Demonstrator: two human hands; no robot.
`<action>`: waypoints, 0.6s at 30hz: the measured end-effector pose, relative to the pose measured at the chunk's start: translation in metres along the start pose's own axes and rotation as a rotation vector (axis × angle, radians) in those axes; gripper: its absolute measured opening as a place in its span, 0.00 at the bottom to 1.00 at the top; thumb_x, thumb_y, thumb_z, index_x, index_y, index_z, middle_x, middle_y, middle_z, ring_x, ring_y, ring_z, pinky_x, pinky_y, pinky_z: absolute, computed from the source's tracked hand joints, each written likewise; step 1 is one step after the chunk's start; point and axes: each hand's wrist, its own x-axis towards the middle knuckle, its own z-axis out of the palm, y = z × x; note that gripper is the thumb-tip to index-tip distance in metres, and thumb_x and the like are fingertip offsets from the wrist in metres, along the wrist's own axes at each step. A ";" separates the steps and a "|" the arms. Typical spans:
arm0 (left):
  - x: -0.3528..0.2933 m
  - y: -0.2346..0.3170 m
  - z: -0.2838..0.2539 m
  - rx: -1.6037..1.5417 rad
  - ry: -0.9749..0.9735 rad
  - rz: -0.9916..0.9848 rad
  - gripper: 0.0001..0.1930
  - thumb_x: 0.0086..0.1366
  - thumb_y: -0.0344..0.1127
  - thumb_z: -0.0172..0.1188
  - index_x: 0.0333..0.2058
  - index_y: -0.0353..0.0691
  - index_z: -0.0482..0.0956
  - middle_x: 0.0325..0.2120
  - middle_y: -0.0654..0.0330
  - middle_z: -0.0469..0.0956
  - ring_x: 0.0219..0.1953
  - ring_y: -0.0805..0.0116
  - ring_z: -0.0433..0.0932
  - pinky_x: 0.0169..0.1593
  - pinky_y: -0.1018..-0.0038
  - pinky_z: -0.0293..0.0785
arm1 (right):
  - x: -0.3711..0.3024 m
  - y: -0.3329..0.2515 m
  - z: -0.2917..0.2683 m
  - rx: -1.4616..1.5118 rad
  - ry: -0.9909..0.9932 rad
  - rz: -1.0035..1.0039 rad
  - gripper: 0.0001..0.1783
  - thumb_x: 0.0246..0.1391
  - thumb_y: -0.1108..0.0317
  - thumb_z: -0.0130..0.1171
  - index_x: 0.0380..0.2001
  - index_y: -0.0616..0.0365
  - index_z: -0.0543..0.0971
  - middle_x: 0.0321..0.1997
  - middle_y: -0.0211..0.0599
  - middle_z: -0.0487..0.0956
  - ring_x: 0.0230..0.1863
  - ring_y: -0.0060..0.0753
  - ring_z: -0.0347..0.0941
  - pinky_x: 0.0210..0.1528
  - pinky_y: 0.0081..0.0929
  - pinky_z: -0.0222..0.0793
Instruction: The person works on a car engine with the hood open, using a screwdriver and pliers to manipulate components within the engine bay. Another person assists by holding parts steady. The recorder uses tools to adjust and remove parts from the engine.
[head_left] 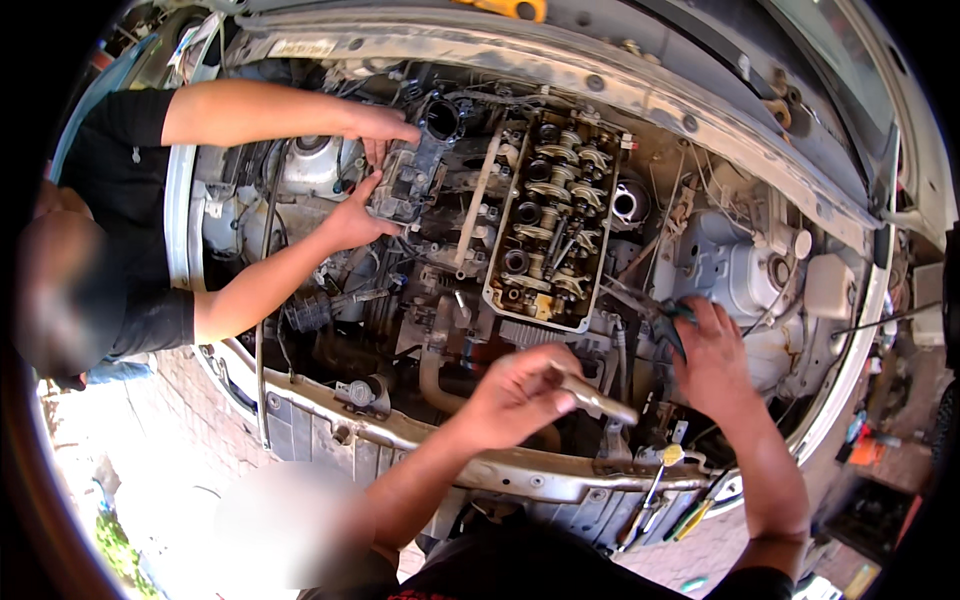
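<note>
Over the front of the engine bay, my left hand point(520, 395) pinches a short, dull metal rod point(598, 398) between thumb and fingers. The rod points to the right; its exact kind is unclear. To the right of the engine, my right hand point(712, 350) is closed round the dark handles of a pair of pliers point(664, 325). The pliers' jaws point left, toward the engine's lower right corner. Between and beyond my hands lies the open cylinder head point(548, 215), its rocker arms and springs exposed and oily.
At the left, a co-worker's two hands point(360, 215) rest on the intake throttle body point(405, 185). A ratchet-like tool point(645, 505) and a yellow-green handled tool point(690, 522) lie on the front panel point(590, 495). A white reservoir point(830, 285) stands at the right.
</note>
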 end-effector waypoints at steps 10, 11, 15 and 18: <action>0.006 -0.026 0.030 0.221 0.003 -0.019 0.13 0.65 0.28 0.69 0.46 0.35 0.76 0.34 0.60 0.71 0.29 0.74 0.72 0.29 0.72 0.69 | 0.201 -0.081 -0.028 -0.704 -0.397 -0.320 0.14 0.59 0.64 0.61 0.42 0.53 0.91 0.51 0.32 0.80 0.57 0.37 0.72 0.58 0.42 0.65; 0.004 -0.018 0.029 0.188 -0.007 -0.067 0.13 0.66 0.29 0.69 0.44 0.35 0.76 0.33 0.59 0.71 0.28 0.71 0.72 0.30 0.70 0.69 | 0.214 -0.094 -0.021 -0.725 -0.500 -0.297 0.16 0.61 0.62 0.61 0.47 0.53 0.91 0.54 0.32 0.80 0.61 0.39 0.71 0.62 0.47 0.65; -0.006 -0.008 0.032 0.101 0.036 -0.047 0.12 0.69 0.33 0.68 0.44 0.34 0.76 0.34 0.56 0.71 0.28 0.67 0.73 0.32 0.68 0.71 | 0.230 -0.120 -0.005 -0.866 -0.675 -0.355 0.18 0.64 0.59 0.62 0.51 0.49 0.91 0.62 0.37 0.79 0.68 0.46 0.68 0.71 0.54 0.60; -0.008 -0.011 0.031 0.074 0.082 -0.021 0.13 0.70 0.36 0.68 0.46 0.35 0.77 0.35 0.56 0.73 0.28 0.63 0.75 0.31 0.66 0.73 | 0.238 -0.130 0.009 -0.914 -0.712 -0.358 0.18 0.64 0.59 0.61 0.52 0.49 0.91 0.62 0.38 0.79 0.68 0.46 0.68 0.70 0.55 0.61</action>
